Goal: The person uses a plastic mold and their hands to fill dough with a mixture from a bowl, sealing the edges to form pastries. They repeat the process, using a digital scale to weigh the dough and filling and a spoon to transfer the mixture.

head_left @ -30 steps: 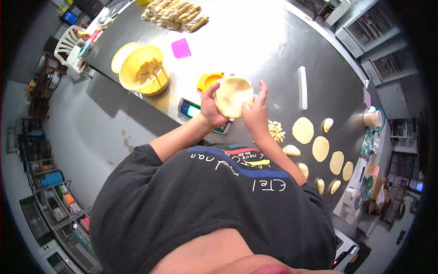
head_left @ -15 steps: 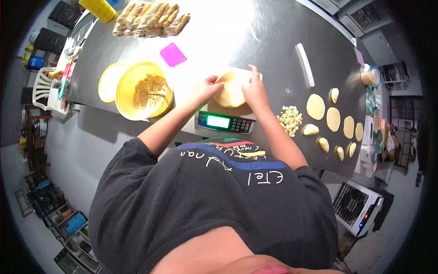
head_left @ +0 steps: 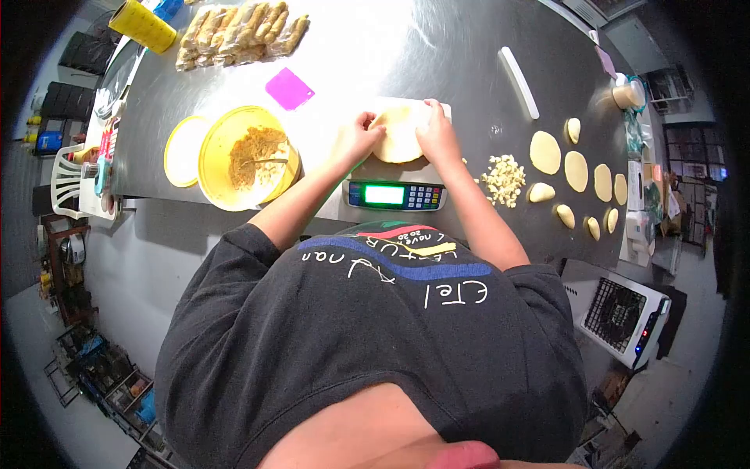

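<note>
At the near edge of the bench [head_left: 344, 78], one scale [head_left: 396, 195] is set with its lit display facing the near side. Over its plate, one round of dough [head_left: 400, 134] is held by two hands set apart: its left side is pinched by the left hand [head_left: 358, 141], its right side by the right hand [head_left: 437, 134]. Whether the plate is touched by it cannot be told. Toward the near left corner, one yellow tub [head_left: 211, 168] of crumbly filling with one utensil is placed, one lid [head_left: 181, 152] just beside it. Toward the near right corner, one heap of pale pieces [head_left: 504, 181], five dough lumps [head_left: 541, 192] and four flat dough rounds [head_left: 576, 171] are laid out. Farther off are seen one purple scraper [head_left: 288, 90], one white rod [head_left: 519, 82] and, toward the far left corner, bagged rolls [head_left: 238, 33], too overlapped to be counted, and one yellow cylinder [head_left: 143, 26].
</note>
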### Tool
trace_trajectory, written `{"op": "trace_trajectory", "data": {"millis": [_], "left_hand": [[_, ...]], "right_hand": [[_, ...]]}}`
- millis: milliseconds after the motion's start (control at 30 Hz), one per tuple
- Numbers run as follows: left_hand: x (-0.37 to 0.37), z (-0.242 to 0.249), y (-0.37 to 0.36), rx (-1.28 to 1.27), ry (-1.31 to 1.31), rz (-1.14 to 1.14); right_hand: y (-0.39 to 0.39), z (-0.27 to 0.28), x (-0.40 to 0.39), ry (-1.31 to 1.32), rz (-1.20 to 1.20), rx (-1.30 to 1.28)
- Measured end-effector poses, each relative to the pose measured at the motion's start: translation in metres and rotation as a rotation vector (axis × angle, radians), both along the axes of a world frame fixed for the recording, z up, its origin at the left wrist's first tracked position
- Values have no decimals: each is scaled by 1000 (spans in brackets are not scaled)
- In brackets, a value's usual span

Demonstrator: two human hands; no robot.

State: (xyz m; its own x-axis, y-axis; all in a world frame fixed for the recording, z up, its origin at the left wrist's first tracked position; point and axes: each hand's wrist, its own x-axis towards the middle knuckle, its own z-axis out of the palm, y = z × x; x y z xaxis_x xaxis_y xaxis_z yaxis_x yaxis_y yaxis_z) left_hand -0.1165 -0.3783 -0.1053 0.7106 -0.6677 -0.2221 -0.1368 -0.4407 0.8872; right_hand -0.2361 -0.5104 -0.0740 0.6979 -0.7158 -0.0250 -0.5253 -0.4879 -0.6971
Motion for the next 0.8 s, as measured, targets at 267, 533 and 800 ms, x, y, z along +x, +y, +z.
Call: {"op": "trace_trajectory", "data": {"millis": [267, 533, 800], "left_hand": [[-6, 15, 1, 63, -102, 5], [-56, 26, 35, 57, -984, -175], [-90, 58, 51, 242, -1179, -71]], "right_hand": [[-2, -16, -3, -94, 21, -38], [1, -10, -56, -136, 256, -334], [-5, 10, -52, -77, 501, -98]]}}
